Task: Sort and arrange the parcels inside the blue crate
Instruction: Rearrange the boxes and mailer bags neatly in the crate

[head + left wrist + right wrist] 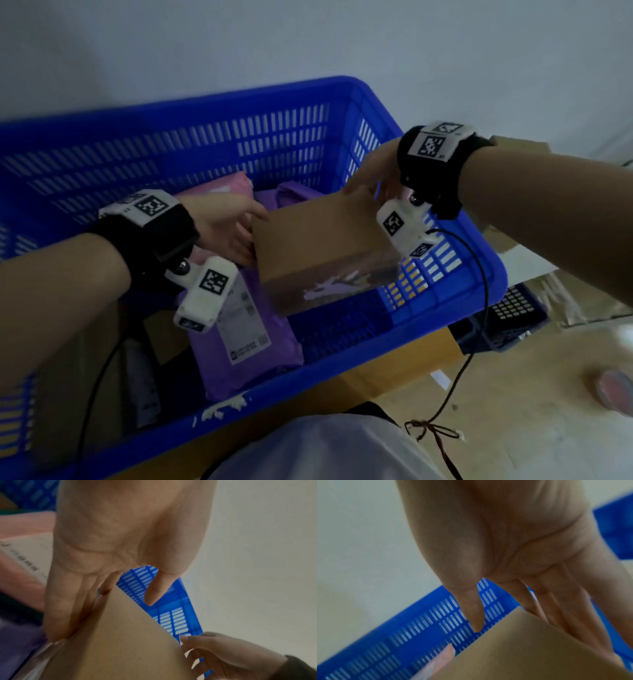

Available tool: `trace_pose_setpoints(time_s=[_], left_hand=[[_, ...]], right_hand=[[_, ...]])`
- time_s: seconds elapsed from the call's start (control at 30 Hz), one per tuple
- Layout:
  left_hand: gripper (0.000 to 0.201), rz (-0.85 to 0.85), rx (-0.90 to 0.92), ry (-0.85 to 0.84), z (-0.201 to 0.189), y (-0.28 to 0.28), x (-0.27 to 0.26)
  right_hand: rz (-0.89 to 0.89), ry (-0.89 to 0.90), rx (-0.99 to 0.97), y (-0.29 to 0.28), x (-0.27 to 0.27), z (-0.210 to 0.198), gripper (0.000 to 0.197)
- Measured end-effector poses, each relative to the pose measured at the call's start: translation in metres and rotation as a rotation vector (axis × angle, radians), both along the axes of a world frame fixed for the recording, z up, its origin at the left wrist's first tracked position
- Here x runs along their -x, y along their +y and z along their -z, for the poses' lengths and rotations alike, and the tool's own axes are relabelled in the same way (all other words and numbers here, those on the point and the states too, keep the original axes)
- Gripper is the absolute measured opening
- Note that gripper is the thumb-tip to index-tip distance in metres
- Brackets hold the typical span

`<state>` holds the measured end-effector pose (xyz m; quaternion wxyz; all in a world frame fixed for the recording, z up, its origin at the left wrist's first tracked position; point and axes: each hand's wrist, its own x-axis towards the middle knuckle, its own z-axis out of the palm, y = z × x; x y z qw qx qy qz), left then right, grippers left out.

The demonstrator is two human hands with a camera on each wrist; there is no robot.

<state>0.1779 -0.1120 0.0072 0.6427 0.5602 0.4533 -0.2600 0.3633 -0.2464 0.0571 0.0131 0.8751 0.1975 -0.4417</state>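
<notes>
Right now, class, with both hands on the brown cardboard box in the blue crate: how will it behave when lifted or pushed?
The cardboard box probably stays stiff: its faces look flat between the left hand and right hand. Its glossy taped front may be slippery. Flat-sided, it seems unlikely to roll.

**Labels in view, nothing legible**

The white shipping label (245, 325) on the purple parcel (212, 370) shows small square codes and rows of print, all too blurred to read. The pink parcel (22, 524) wears a second label (29, 550) whose dark characters are smeared. The square markers (213, 281) on the wrist cameras (195, 308) carry black-and-white patterns only, no words.
</notes>
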Motion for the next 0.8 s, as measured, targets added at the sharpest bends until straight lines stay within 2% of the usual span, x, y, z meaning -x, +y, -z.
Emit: trace_pose_setpoints(time_s=[0.13, 0.27, 0.33, 0.4, 0.5, 0.53, 0.67, 0.73, 0.8], left_hand=[[0.047, -0.037, -0.066, -0.135, -0.031, 0.022, 0.006], [0.050, -0.186, -0.145, -0.282, -0.063, 0.036, 0.016], [0.045, -0.255, -0.191, -0.354, -0.078, 0.044, 0.020], [0.035, -0.294, -0.260, -0.415, -0.091, 0.049, 0.024], [0.026, -0.345, -0.337, -0.506, -0.100, 0.060, 0.029], [0.026, -0.368, -0.354, -0.536, -0.102, 0.063, 0.032], [0.024, -0.441, -0.418, -0.683, -0.104, 0.073, 0.043], [0.023, -0.488, -0.482, -0.691, -0.105, 0.077, 0.049], [0.036, -0.506, -0.501, -0.665, -0.107, 0.079, 0.055]], right_hand=[[0.113, -0.015, -0.188, 0.009, -0.006, -0.018, 0.067], [0.162, 0.032, -0.329, 0.018, -0.002, -0.040, 0.068], [0.199, 0.083, -0.436, 0.024, 0.004, -0.050, 0.068], [0.256, 0.124, -0.553, 0.027, 0.012, -0.063, 0.059], [0.311, 0.173, -0.650, 0.029, 0.025, -0.080, 0.023], [0.322, 0.191, -0.689, 0.030, 0.029, -0.084, 0.022], [0.305, 0.172, -0.823, 0.040, 0.029, -0.092, 0.044], [0.318, 0.179, -0.910, 0.047, 0.028, -0.093, 0.045], [0.323, 0.158, -0.977, 0.054, 0.029, -0.094, 0.037]])
